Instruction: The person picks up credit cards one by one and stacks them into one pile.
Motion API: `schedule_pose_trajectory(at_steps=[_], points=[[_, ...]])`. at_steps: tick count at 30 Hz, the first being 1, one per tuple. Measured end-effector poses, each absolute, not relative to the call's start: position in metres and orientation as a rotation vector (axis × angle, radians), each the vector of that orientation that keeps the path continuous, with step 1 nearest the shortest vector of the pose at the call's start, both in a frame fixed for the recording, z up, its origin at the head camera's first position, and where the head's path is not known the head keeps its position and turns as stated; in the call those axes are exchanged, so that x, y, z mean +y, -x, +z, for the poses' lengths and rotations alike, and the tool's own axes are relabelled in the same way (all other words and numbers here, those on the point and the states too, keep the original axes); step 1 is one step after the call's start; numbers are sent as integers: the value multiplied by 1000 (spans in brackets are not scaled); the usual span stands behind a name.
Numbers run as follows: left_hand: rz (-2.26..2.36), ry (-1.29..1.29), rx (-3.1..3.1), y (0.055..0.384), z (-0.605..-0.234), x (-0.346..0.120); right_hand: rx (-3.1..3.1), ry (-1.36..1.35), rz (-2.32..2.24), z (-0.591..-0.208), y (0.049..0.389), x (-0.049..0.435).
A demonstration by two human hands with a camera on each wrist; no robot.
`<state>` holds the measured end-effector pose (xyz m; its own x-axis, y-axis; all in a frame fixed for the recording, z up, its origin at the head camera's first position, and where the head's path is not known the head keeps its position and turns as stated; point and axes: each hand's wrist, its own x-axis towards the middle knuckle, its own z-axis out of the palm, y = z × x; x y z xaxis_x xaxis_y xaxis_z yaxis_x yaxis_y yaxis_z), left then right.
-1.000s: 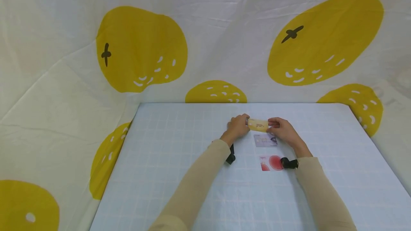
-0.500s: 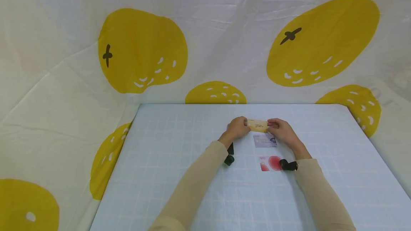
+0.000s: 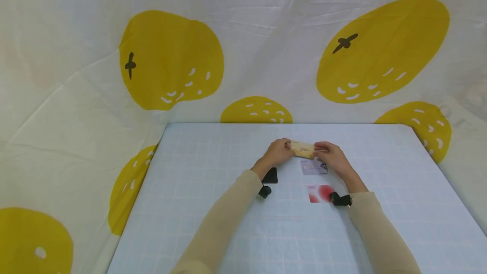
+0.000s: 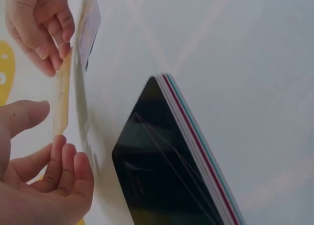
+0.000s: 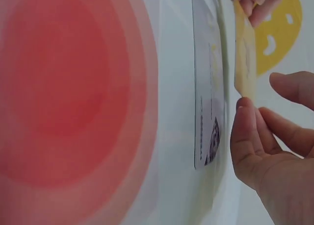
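Both hands hold a yellow bank-style card (image 3: pixel 303 149) by its opposite ends, near the back of the table. My left hand (image 3: pixel 279 152) pinches the left end, and my right hand (image 3: pixel 335 158) the right end. In the left wrist view the card (image 4: pixel 63 95) appears almost edge-on, with fingertips (image 4: pixel 59 141) at its near corner. The right wrist view has a right fingertip (image 5: pixel 244 103) at a corner of the card. Just nearer than the held card lies a pale purple card (image 3: pixel 313 167); nearer still is a white card with red circles (image 3: pixel 316 193).
A stack of cards topped by a black one (image 3: pixel 271 176) lies under the left wrist; its coloured edges (image 4: pixel 189 134) show in the left wrist view. A light blue tablecloth (image 3: pixel 213 160) covers the table. Behind hangs a white curtain (image 3: pixel 258 54) with yellow fruit prints.
Both hands have shifted a little left with the yellow card, which now slants slightly down to the right. As the left forearm moved left, more of the black-topped stack came into sight.
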<state>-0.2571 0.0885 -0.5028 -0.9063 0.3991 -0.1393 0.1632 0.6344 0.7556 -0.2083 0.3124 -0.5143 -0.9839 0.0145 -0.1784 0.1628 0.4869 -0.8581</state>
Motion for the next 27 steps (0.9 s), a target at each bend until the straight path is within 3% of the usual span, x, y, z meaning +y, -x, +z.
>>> schedule_pose_trajectory(at_steps=[18,27], points=[[1149,-610,2547,248,-496,31,2398,-81,-1782,-504,195,274],[1189,-568,2554,236,-493,-3,2388,24,-1791,-501,193,249]])
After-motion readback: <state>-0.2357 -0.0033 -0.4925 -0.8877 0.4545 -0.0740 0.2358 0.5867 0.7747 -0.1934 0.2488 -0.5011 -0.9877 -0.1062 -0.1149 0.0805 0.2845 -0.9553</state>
